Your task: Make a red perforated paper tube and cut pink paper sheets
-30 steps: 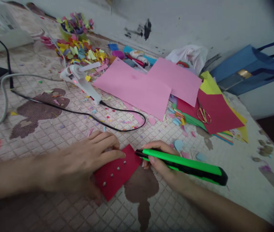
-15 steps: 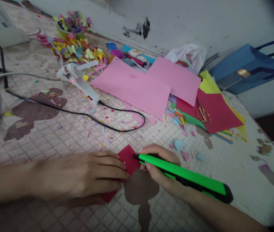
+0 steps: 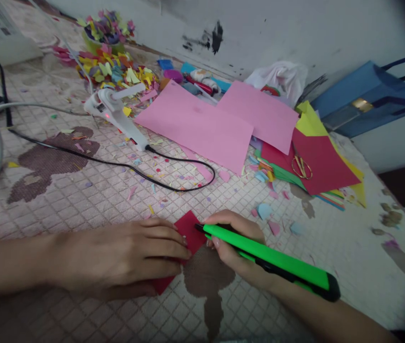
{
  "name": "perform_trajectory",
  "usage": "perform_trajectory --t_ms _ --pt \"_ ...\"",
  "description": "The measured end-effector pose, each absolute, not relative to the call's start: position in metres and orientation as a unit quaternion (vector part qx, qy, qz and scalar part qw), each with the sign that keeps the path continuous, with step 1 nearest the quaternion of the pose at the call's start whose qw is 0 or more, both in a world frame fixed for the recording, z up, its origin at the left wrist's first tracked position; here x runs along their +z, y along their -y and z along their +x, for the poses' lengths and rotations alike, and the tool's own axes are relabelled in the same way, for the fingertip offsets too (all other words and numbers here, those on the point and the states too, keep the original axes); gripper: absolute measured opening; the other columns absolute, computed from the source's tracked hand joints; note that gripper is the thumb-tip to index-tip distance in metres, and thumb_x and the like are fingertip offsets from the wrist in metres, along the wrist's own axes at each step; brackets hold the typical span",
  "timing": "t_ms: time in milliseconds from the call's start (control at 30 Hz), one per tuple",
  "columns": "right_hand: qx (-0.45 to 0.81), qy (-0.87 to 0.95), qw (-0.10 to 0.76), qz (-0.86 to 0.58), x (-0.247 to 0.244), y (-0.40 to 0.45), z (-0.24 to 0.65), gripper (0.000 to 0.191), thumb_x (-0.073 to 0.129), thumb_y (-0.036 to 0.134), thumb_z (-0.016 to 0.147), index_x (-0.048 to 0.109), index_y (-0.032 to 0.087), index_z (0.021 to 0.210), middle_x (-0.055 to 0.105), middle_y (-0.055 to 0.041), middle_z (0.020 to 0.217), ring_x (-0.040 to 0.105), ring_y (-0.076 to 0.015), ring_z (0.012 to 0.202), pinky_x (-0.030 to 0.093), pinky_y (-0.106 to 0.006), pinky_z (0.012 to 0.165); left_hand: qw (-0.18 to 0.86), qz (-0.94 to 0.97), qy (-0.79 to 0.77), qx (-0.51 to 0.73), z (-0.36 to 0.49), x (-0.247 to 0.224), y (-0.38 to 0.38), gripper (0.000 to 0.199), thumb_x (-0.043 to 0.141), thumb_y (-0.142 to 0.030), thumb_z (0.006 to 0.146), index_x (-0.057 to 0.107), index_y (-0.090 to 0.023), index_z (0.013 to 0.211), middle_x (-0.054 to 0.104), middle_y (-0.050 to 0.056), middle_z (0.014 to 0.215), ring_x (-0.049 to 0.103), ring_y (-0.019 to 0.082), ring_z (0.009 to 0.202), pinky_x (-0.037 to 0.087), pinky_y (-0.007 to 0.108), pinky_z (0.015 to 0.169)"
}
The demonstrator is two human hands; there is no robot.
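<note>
My left hand (image 3: 131,255) lies flat, palm down, over a small piece of red paper (image 3: 188,227) on the patterned tablecloth, pressing on it. Part of the paper is hidden under the fingers. My right hand (image 3: 240,238) is closed around a green-and-black utility knife (image 3: 270,252), gripped near its front like a pen. The knife's black tip is over the upper right part of the red paper; I cannot tell if it touches.
A white glue gun (image 3: 116,116) with a black cable (image 3: 167,188) lies ahead. Beyond are pink sheets (image 3: 195,126), a red sheet (image 3: 324,162) with gold scissors (image 3: 300,166), and heaped paper cut-outs (image 3: 116,69). A blue bag (image 3: 363,97) is at right.
The view has shifted slightly. The knife's tip has moved very little over the red paper, and its rear end sits a bit further left. My left hand stays on the paper.
</note>
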State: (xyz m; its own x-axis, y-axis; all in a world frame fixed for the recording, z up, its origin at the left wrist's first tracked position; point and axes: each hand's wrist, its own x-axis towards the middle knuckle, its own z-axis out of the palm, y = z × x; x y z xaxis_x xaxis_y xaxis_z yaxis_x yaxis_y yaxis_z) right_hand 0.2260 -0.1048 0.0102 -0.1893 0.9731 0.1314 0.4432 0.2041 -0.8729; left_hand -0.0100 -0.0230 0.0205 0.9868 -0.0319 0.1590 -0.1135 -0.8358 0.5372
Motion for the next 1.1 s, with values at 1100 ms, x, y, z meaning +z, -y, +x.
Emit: perform_trajectory --t_ms 1100 --pt "0.357 0.668 0.39 -0.523 0.01 0.106 0.224 0.025 0.055 0.011 0.081 0.063 0.023 0.101 0.068 -0.0006 0.079 0.064 -0.0136 0.068 0.053 -0.026 0.06 0.281 0.954 0.009 0.103 -0.008 0.015 0.032 0.025 0.049 -0.017 0.093 0.061 -0.015 0.116 0.064 0.009 0.124 0.055 0.02 0.118 0.037 0.036 0.109"
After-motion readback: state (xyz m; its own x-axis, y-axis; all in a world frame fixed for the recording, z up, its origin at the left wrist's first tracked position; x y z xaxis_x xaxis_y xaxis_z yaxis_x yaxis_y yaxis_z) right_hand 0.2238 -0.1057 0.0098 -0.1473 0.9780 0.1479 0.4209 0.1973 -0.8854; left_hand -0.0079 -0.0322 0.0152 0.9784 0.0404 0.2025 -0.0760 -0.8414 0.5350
